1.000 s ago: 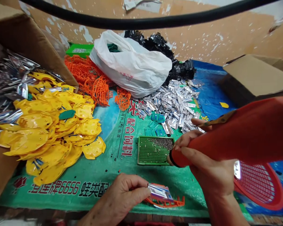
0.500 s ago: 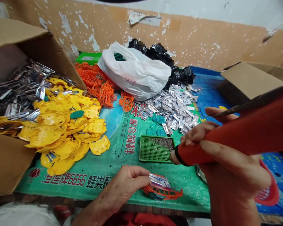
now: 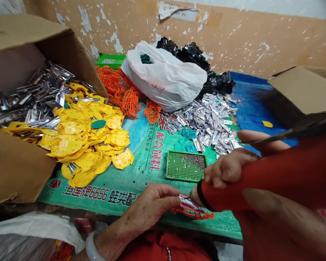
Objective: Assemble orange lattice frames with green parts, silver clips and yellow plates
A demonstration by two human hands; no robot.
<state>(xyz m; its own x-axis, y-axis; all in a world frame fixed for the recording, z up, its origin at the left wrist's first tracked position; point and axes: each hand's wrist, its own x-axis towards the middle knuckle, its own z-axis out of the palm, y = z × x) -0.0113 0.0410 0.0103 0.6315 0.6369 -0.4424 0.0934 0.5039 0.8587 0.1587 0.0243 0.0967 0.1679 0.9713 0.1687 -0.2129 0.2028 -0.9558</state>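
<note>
White plastic bag (image 3: 170, 81) at back; cardboard box (image 3: 301, 90) right; paper (image 3: 180, 13) on peeling wall (image 3: 241, 40).

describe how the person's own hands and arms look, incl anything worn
The left hand is ungloved, with a smooth, rounded, whitish bangle around the wrist; no sleeve covers the visible left forearm. The right hand is ungloved too, though partly blurred, and I can't make out any sleeve or jewellery there.

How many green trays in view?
2: the perforated tray just beyond the orange piece, and the back tray against the wall side, left of the white bag. Others could be hidden behind the bag.
</note>
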